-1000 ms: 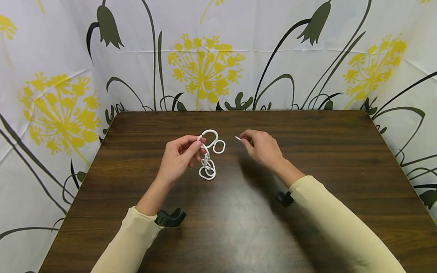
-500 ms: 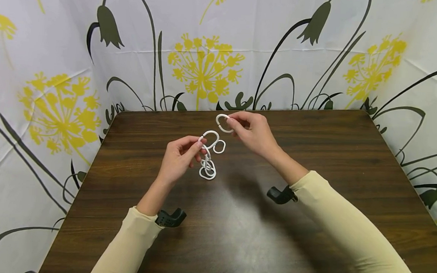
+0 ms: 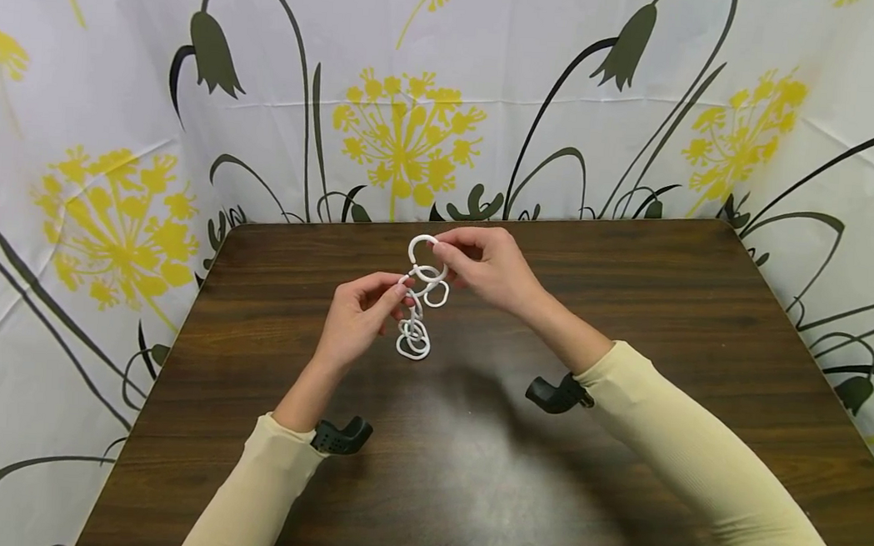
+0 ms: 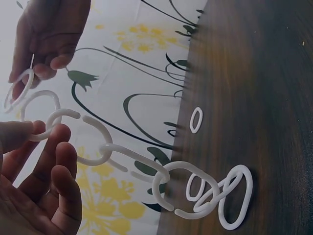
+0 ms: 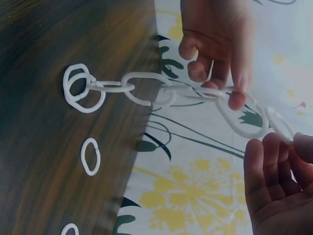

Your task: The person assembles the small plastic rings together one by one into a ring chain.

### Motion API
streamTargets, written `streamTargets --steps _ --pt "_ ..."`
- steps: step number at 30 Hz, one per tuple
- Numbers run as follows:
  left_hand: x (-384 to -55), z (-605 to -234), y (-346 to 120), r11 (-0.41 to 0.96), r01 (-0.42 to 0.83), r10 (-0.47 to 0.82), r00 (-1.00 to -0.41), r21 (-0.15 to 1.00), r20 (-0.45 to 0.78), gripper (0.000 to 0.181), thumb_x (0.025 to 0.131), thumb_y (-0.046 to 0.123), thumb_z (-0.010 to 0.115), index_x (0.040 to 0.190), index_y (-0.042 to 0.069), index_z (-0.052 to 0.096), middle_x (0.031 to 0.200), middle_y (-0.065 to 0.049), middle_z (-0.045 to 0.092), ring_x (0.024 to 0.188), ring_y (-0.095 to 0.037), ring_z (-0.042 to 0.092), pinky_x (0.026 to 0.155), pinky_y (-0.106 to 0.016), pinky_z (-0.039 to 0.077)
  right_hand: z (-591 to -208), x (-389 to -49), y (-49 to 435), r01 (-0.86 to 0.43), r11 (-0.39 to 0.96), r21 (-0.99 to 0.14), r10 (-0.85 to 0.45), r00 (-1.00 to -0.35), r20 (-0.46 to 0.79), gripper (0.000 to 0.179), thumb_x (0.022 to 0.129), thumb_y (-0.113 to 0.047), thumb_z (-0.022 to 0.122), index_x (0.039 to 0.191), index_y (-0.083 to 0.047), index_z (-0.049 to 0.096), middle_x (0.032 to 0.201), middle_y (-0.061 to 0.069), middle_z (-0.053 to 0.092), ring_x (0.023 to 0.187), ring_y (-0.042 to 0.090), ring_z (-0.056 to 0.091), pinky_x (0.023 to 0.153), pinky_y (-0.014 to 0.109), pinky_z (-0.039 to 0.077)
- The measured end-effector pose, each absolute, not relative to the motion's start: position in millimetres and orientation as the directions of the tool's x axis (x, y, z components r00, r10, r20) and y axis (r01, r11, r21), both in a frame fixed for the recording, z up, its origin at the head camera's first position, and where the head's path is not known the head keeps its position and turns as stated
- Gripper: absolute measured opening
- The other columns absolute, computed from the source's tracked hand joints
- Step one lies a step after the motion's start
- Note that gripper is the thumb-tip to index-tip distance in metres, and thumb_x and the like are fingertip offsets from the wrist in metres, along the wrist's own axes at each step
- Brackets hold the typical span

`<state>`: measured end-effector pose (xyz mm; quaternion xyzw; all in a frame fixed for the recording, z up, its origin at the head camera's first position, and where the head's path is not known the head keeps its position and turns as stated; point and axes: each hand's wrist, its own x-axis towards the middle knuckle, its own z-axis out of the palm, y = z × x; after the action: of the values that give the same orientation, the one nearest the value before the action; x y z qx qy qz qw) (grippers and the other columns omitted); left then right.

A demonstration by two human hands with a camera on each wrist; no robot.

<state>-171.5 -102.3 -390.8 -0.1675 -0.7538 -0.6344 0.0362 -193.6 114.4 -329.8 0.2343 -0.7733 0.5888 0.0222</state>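
- Chain (image 3: 413,322) of white plastic links hangs above the dark wooden table (image 3: 629,318), its bottom links (image 4: 230,193) coiled on the wood, the top held up between both hands.
- Left hand (image 3: 355,318) pinches the chain's top link (image 4: 46,125) between thumb and fingertips; the other fingers are loosely curled.
- Right hand (image 3: 490,268) grips a loose ring (image 3: 423,255) by its side, fingers curled round it, pressing it against that top link.
- Handling, as I judge it: light stuff, each link stiff with a springy split, the whole string floppy. Best held by one link's curved side, away from the gap, so it can still flex open.
- One spare link (image 5: 90,156) lies flat on the table just beside the coil, and part of another (image 5: 71,229) shows at the right wrist view's edge.
- Change from half a second ago: the right hand's ring was up and apart from the chain; now it has dropped down to meet the top link. The left hand has barely budged.
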Motion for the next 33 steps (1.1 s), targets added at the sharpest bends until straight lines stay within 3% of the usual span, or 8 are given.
streamTargets --steps 7,10,16,23,28,33 --pt "-170.8 -390.8 -102.3 0.18 0.291 0.217 -0.944 0.94 0.25 0.017 0.097 0.014 0.064 0.107 0.003 0.071 0.082 -0.003 0.069 0.069 -0.032 0.062 0.046 -0.025 0.044 -336.4 -195.1 109.4 -0.333 0.26 -0.906 -0.348 -0.908 0.233 0.017 0.095 -0.012 0.066 0.103 0.001 0.073 0.08 0.016 0.068 0.065 0.017 0.063 0.057 0.033 0.057" --pt "-166.2 -381.6 -100.3 0.196 0.295 0.221 -0.942 0.935 0.251 0.017 0.096 0.009 0.063 0.106 -0.002 0.07 0.081 -0.001 0.069 0.068 -0.027 0.063 0.046 -0.023 0.044 -337.8 -195.6 108.4 -0.327 0.282 -0.902 -0.337 -0.914 0.226 0.016 0.094 -0.013 0.067 0.1 0.001 0.073 0.078 0.019 0.068 0.064 0.022 0.063 0.056 0.031 0.056" --pt "-154.6 -362.1 -93.9 0.229 0.314 0.227 -0.938 0.921 0.263 0.015 0.095 0.002 0.062 0.103 -0.008 0.069 0.082 -0.008 0.069 0.066 -0.008 0.058 0.048 -0.024 0.048 -340.9 -196.6 107.9 -0.304 0.324 -0.896 -0.307 -0.93 0.204 0.014 0.093 -0.014 0.067 0.094 -0.002 0.075 0.07 0.019 0.065 0.056 0.021 0.06 0.053 0.027 0.051" --pt "-154.3 -362.8 -94.1 0.244 0.331 0.222 -0.934 0.911 0.28 0.017 0.094 0.003 0.064 0.105 -0.008 0.069 0.083 -0.008 0.067 0.067 -0.016 0.059 0.049 -0.025 0.049 -343.7 -199.3 109.0 -0.23 0.3 -0.926 -0.284 -0.948 0.143 0.017 0.092 -0.012 0.069 0.095 0.004 0.074 0.066 0.009 0.063 0.056 0.017 0.059 0.06 0.044 0.057" --pt "-154.3 -363.8 -94.7 0.247 0.357 0.234 -0.924 0.901 0.302 0.016 0.093 0.001 0.064 0.105 -0.009 0.069 0.087 -0.02 0.066 0.067 -0.018 0.056 0.049 -0.025 0.049 -346.1 -202.5 110.4 -0.197 0.289 -0.937 -0.288 -0.951 0.111 0.018 0.091 -0.012 0.069 0.096 0.005 0.073 0.068 0.007 0.065 0.056 0.015 0.059 0.057 0.034 0.056" --pt "-154.2 -364.6 -94.2 0.255 0.39 0.248 -0.911 0.885 0.33 0.015 0.092 -0.002 0.064 0.103 -0.011 0.069 0.088 -0.023 0.065 0.067 -0.017 0.055 0.049 -0.024 0.047 -345.6 -203.5 111.6 -0.209 0.324 -0.922 -0.298 -0.948 0.11 0.016 0.091 -0.012 0.07 0.095 0.003 0.075 0.073 0.009 0.067 0.057 0.015 0.06 0.057 0.033 0.056"
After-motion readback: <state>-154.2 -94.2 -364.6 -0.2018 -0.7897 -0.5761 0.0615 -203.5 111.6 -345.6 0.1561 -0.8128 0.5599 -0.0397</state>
